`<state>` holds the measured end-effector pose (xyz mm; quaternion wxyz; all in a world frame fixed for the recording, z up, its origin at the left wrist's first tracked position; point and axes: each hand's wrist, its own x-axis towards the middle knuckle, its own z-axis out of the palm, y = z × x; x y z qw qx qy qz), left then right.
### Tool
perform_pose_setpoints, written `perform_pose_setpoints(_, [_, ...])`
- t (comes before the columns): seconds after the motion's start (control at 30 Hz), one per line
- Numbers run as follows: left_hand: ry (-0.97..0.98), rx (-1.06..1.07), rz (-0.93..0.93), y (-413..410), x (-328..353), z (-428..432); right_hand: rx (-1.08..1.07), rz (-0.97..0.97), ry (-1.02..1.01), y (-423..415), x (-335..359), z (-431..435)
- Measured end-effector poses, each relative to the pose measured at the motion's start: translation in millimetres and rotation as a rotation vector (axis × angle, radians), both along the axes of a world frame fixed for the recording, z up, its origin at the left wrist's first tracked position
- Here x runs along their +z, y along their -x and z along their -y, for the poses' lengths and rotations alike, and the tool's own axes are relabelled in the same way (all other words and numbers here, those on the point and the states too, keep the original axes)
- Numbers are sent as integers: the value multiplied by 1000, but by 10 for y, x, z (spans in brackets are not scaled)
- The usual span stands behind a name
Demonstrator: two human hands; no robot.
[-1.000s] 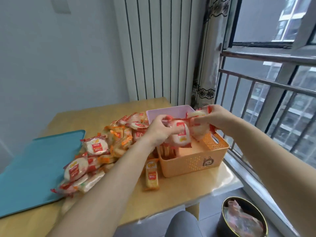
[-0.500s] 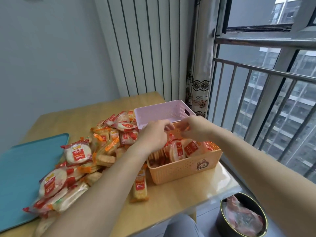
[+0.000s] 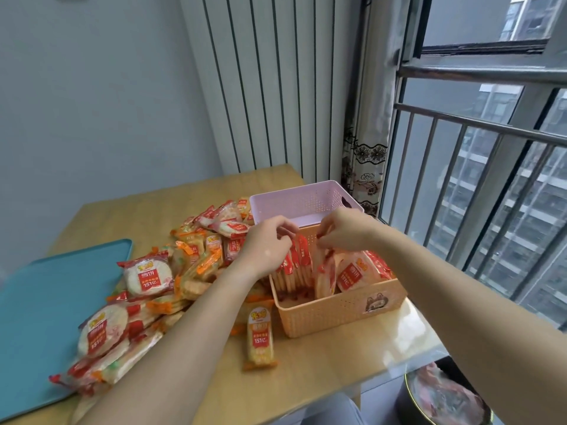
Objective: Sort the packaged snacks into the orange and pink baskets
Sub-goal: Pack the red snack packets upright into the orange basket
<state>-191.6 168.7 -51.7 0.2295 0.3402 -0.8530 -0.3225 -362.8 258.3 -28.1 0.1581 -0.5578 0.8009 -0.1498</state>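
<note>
The orange basket [image 3: 334, 314] stands on the table's right side with the pink basket [image 3: 294, 199] right behind it. Inside the orange one, long packets [image 3: 296, 268] stand upright on the left and round cracker packets [image 3: 352, 276] lie on the right. My left hand [image 3: 267, 250] is over the basket's left half, fingers curled on the tops of the upright packets. My right hand [image 3: 345, 230] hovers over the middle, its fingertips pinching at the packet tops. A big pile of red and orange snack packets [image 3: 159, 280] covers the table to the left.
A teal tray [image 3: 40, 305] lies at the table's left edge. One long packet [image 3: 260, 338] lies alone in front of the orange basket. A round bin [image 3: 441, 397] sits on the floor at lower right. Window bars [image 3: 478, 191] run close on the right.
Both hands have lowered the round packets into the orange basket and let them go. They now work at the upright long packets on the basket's left side.
</note>
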Motion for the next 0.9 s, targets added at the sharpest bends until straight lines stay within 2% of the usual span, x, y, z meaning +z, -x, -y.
perform_pose_setpoints(0.13, [62, -5, -42, 3, -35, -9, -58, 32, 224, 64, 93, -68])
perform_pose_setpoints(0.33, [104, -107, 21, 54, -105, -48, -77, 142, 286, 1, -78, -89])
perform_pose_setpoints(0.5, [82, -127, 15, -3, -158, -16, -138, 125, 411, -50, -116, -198])
perform_pose_setpoints(0.6, [87, -120, 15, -3, -158, -17, -51, 60, 349, -173, -239, -208])
perform_pose_setpoints(0.77, [257, -183, 121, 72, -151, -109, 55, 51, 103, -155, -282, -168])
perform_pose_setpoints(0.9, [363, -185, 266, 89, -132, -137, 8, 94, 106, 10, -78, -263])
